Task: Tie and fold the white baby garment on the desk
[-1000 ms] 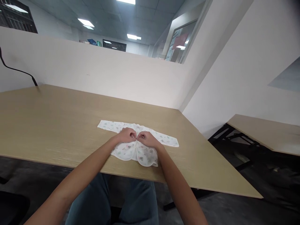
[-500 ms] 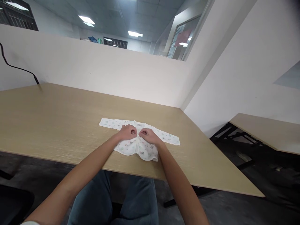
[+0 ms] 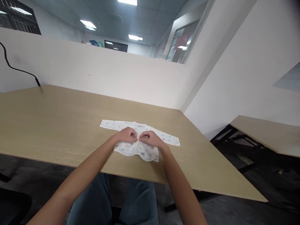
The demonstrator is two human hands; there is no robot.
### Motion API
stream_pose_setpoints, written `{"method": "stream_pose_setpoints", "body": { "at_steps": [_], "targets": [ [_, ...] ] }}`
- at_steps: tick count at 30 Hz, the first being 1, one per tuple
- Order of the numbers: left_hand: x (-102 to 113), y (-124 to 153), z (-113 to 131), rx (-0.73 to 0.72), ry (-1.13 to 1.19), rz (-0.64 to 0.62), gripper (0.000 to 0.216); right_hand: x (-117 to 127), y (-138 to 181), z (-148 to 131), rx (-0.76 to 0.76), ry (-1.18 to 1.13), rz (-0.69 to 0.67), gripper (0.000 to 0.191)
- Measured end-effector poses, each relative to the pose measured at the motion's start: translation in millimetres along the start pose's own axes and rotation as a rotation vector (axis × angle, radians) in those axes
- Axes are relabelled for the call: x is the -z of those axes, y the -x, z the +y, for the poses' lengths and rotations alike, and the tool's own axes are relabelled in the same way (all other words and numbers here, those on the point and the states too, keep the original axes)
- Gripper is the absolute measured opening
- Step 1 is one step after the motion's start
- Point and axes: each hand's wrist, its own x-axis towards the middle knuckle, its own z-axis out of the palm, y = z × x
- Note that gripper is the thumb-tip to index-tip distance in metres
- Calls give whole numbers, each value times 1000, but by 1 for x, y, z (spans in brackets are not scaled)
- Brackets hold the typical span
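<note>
A small white long-sleeved baby shirt (image 3: 126, 149) with a scattered coloured print lies face up on the table, its sleeves stretched to both sides and its neck away from me. My left hand (image 3: 127, 135) pinches the left front edge near the middle. Close beside it, my right hand (image 3: 150, 138) pinches the right front edge. The two sets of fingertips nearly meet at the centre line. Below them the front panels run down to a wavy hem with a small gap. Whatever fastening lies between the fingers is too small to make out.
The wooden table (image 3: 70, 125) ends at a low white partition (image 3: 112, 75) behind and a front edge near my legs. A black cable (image 3: 23, 71) hangs at the back left. Another table (image 3: 264, 131) stands at the right, beyond a gap.
Both hands have slid slightly down along the front opening, toward me, still pinching the fabric. The view has tilted a little; the shirt lies in the same place.
</note>
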Motion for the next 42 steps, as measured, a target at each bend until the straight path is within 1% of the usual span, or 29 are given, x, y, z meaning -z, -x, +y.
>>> {"method": "stream_pose_setpoints", "body": {
  "at_steps": [2, 4, 7, 9, 13, 15, 19, 23, 28, 35, 42],
  "targets": [
    [2, 1, 1, 16, 60, -58, 18, 0, 2, -3, -37, -14, -63, 24],
    [2, 1, 1, 35, 61, -67, 17, -2, 3, -5, -61, -18, -97, 29],
    [-1, 0, 2, 59, 29, -78, 14, -7, 2, -8, -110, 14, -119, 32],
    [-2, 0, 3, 62, 36, -96, 15, -9, 1, -11, -132, 52, -115, 30],
    [-3, -1, 3, 53, 60, -121, 20, -8, 1, -13, -119, 90, -113, 15],
    [-3, -1, 2, 57, 63, -126, 22, -5, 1, -14, -118, 83, -118, 14],
    [-3, -2, 0, 73, 64, -133, 24, -4, 2, -15, -120, 62, -93, 13],
    [-3, -1, 1, 62, 54, -129, 24, -7, -1, -11, -93, 4, -65, 16],
    [-2, 0, 1, 70, 53, -137, 26, -8, -3, -5, -57, -23, -96, 18],
    [-2, -1, 2, 87, 63, -146, 27, -2, 0, -5, -83, -59, -158, 18],
    [-1, -1, -1, 60, 77, -186, 24, -4, 0, -7, -102, -46, -146, 18]
  ]
}}
